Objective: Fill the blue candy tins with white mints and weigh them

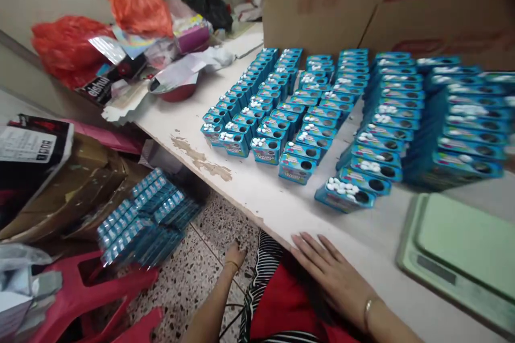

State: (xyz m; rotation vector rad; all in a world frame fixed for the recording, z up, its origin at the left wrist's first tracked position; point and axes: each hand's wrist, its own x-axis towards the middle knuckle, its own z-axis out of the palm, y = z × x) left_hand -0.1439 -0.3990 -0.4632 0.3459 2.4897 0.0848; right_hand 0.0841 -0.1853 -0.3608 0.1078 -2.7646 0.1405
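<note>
My right hand (333,270) lies flat at the table's front edge, fingers spread and holding nothing. Below the tabletop hangs my left hand (236,253), small and a little blurred, over the floor beside my knee. Its fingers look loosely apart, and no object shows in them. Beyond the right hand stand rows of blue open-topped boxes (298,166), many with white tablet-like pieces on top. The nearest blue box (341,201) carries a small heap of these white pieces (341,186). To the right of that hand sits a pale green scale (466,241) with a dark display.
Shrink-wrapped stacks of blue packs (148,214) lie low at left, near a pink plastic stool (92,295) and a worn cardboard box (88,182). Red plastic bags (132,0) and a red bowl (179,92) clutter the far left. A large carton (322,10) stands behind the rows.
</note>
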